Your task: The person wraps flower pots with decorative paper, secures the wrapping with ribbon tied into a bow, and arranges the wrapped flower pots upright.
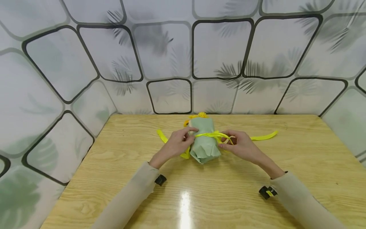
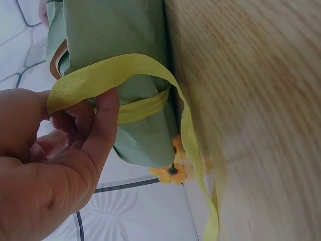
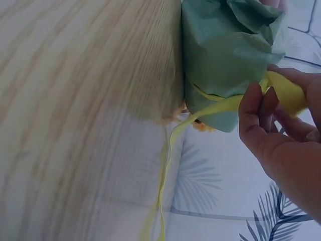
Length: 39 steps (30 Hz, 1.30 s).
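A bundle wrapped in pale green paper [image 1: 203, 149] lies on the table, with orange-yellow flowers [image 1: 202, 114] showing at its far end. Yellow ribbon [image 1: 210, 135] goes round its middle, crossing on the upper side. On the bundle's left, my left hand [image 1: 178, 142] pinches one length of ribbon [image 2: 115, 73], fingertips against the paper. My right hand [image 1: 243, 145], at the right side, holds another part of the ribbon [image 3: 220, 106] between thumb and fingers. In the right wrist view, the folded, crumpled paper end [image 3: 256, 20] appears at the top.
Loose ribbon tails reach out over the wooden table [image 1: 200, 194], one tail [image 1: 264, 136] to the right and one [image 1: 162, 135] to the left. A patterned cloth wall [image 1: 171, 95] rises behind the table's far edge and along both sides.
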Motion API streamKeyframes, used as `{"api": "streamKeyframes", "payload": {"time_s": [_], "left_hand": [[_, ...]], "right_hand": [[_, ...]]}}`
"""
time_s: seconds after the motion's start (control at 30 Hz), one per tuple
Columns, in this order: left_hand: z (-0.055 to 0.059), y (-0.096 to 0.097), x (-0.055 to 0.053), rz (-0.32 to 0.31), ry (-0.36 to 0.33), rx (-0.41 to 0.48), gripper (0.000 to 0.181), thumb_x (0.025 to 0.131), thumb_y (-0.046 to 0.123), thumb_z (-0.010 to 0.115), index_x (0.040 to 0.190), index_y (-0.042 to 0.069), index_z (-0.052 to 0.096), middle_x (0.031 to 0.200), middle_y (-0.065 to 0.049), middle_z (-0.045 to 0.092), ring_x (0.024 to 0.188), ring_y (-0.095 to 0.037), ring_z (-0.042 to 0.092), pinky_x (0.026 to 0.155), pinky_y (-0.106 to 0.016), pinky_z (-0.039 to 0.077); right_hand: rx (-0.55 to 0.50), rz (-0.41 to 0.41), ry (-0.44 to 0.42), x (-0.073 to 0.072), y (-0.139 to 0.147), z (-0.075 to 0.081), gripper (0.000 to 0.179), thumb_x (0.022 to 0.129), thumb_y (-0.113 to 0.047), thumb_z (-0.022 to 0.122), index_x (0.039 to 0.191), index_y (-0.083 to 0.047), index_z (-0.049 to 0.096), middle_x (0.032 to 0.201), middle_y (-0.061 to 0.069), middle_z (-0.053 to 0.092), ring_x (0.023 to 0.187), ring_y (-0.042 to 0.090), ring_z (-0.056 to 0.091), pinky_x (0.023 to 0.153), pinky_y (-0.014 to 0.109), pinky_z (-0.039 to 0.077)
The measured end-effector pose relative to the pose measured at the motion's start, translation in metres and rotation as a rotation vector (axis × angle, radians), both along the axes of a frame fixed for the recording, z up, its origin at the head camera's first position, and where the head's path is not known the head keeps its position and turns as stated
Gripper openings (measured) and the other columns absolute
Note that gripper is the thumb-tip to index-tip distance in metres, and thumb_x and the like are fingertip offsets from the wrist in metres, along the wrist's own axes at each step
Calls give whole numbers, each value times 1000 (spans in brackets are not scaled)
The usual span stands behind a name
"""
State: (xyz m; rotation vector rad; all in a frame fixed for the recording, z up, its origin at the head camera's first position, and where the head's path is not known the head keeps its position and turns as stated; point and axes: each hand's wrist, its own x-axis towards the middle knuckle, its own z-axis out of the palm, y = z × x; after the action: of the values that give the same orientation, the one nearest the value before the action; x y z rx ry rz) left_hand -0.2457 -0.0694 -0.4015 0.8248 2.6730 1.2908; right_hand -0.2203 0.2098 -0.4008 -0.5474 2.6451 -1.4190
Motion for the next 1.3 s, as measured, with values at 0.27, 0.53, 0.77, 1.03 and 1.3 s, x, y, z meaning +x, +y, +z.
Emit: {"api": "streamKeyframes", "payload": {"time_s": [0.27,0.53,0.77,1.03,1.3], "left_hand": [[0,-1,-2,0,0,-7,33,106,18,51,136,14,65,74,-3,61,55,-9,42,51,-22,36],[1,1,-2,4,-11,-15,33,107,18,50,136,13,65,74,-3,61,54,-9,41,50,-22,35],[3,0,-2,2,-15,-23,34,107,18,50,137,13,65,76,-4,63,53,-9,40,51,-22,35],[2,-1,-3,2,-14,-18,34,106,18,51,137,13,65,78,-4,64,52,-9,39,50,-23,36],[1,-1,-4,-8,-8,-15,34,106,17,51,136,12,65,77,-4,64,52,-9,39,50,-22,34]], "right_hand": [[85,-28,76,3,4,1,22,94,-8,69,116,-6,70,88,6,71,64,7,49,55,22,40],[-79,-54,0,8,18,7,30,95,-4,65,124,-4,61,101,15,69,87,11,64,73,24,55],[-313,-103,13,11,26,8,28,95,1,65,120,-11,62,98,-10,69,92,4,63,77,19,56],[-747,13,-99,7,24,5,28,101,8,51,118,-13,59,95,-1,61,95,13,71,90,30,60],[-996,37,-238,5,23,6,31,103,9,39,117,-12,58,93,0,67,97,14,70,96,33,59]]}}
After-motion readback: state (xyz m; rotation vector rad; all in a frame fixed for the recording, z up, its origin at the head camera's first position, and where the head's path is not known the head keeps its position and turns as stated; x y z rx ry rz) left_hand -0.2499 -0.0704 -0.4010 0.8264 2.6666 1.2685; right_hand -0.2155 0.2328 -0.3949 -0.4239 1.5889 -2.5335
